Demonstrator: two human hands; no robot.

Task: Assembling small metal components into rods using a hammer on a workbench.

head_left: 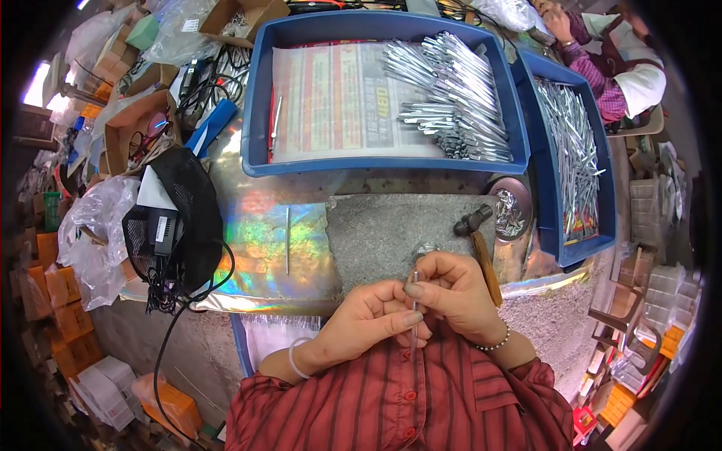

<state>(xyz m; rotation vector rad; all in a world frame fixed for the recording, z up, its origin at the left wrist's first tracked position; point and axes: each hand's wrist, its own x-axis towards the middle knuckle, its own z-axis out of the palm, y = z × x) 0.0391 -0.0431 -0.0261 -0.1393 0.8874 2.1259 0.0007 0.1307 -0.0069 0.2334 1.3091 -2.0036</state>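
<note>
Close to my chest, my left hand and my right hand come together with closed fingers. Both pinch a thin metal rod that runs roughly upright between them; its upper end is partly covered by my fingertips. Just beyond my hands lies a grey stone slab. A hammer with a dark head and wooden handle rests at the slab's right side, near my right hand. A single metal rod lies on the shiny table sheet to the left of the slab.
A blue tray at the back holds many metal rods on printed paper. Another blue tray stands at right, also full of rods. A round dish holds small metal parts. A black mesh bag sits left; a co-worker sits far right.
</note>
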